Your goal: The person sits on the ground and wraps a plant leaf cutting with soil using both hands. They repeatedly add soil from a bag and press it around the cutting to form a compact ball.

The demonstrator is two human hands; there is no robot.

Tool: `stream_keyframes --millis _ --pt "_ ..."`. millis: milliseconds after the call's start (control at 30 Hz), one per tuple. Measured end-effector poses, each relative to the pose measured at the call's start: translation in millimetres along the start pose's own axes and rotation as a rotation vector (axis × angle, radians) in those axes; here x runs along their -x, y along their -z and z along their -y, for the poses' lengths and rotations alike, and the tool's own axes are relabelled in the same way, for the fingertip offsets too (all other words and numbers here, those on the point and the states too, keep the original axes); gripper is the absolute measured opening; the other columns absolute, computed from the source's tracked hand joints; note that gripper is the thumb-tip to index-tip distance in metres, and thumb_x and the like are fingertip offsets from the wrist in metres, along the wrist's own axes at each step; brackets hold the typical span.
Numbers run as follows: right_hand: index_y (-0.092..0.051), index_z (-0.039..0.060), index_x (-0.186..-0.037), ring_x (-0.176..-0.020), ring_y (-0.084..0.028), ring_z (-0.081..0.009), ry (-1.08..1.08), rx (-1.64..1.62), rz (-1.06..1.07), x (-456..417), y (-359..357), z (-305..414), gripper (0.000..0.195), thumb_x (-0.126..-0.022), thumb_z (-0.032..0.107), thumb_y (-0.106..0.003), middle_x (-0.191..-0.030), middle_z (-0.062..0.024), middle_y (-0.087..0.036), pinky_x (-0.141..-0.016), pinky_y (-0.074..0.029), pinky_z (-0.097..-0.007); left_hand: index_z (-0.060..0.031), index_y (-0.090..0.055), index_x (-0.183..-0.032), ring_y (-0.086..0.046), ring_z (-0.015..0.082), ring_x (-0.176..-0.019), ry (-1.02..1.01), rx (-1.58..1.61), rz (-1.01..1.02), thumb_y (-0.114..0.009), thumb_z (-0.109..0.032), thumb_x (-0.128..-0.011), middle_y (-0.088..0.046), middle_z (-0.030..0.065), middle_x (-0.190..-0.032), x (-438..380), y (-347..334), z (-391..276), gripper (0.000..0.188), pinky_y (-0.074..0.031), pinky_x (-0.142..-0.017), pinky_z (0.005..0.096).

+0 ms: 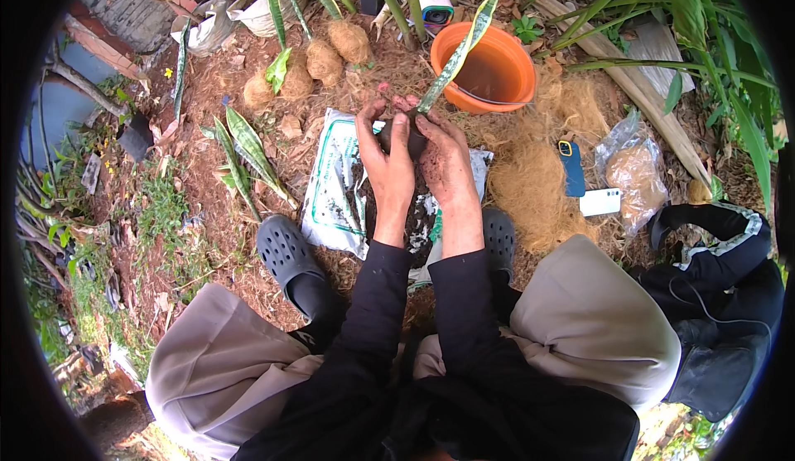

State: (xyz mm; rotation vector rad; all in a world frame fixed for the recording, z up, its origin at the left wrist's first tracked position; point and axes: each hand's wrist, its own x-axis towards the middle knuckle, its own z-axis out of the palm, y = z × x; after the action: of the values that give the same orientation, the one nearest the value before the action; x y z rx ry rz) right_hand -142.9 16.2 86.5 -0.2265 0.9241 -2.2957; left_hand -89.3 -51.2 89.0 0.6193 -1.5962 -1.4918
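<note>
Cupped around a dark ball of soil [402,139] are my left hand [388,166] and my right hand [448,159], both smeared with soil. A variegated snake plant leaf [463,48] rises from the ball, leaning up to the right. Below my hands lies a white plastic sack [335,181] with green print and dark soil on it. Several fibre-wrapped balls [324,63] with leaves stand beyond, to the left. Loose snake plant leaves [251,144] lie left of the sack. The underside of the held ball is hidden.
An orange bucket [523,88] with brownish water stands at the upper right. Loose coconut fibre [534,187] lies right of the sack, beside a blue-cased phone [572,172], a white phone [600,202] and a clear plastic bag [633,175]. A small camera-like device [436,9] stands behind the bucket.
</note>
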Motion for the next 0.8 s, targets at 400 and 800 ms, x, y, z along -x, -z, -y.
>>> stream_keyframes --millis 400,800 --pt "-0.068 -0.0046 -0.110 -0.099 -0.065 -0.0189 0.037 -0.142 -0.165 -9 16 -6 0.034 -0.105 0.027 -0.057 -0.110 -0.0107 -0.068 -0.088 -0.051 -0.0319 0.0014 -0.053 -0.131 -0.045 0.0345 -0.127 -0.133 -0.269 0.129 -0.059 -0.027 -0.103 -0.055 0.0182 -0.129 17 -21 -2 0.040 -0.031 -0.112 0.0464" --pt "-0.069 -0.0021 -0.102 -0.088 -0.065 -0.0146 -0.037 -0.013 -0.305 -3 17 -16 0.028 -0.101 0.025 -0.061 -0.097 -0.0094 -0.069 -0.075 -0.051 -0.0287 0.0007 -0.056 -0.134 -0.053 0.0326 -0.130 -0.037 -0.370 0.195 -0.046 -0.037 -0.110 -0.061 0.0197 -0.136 -2 -16 12 0.046 -0.038 -0.112 0.0452"
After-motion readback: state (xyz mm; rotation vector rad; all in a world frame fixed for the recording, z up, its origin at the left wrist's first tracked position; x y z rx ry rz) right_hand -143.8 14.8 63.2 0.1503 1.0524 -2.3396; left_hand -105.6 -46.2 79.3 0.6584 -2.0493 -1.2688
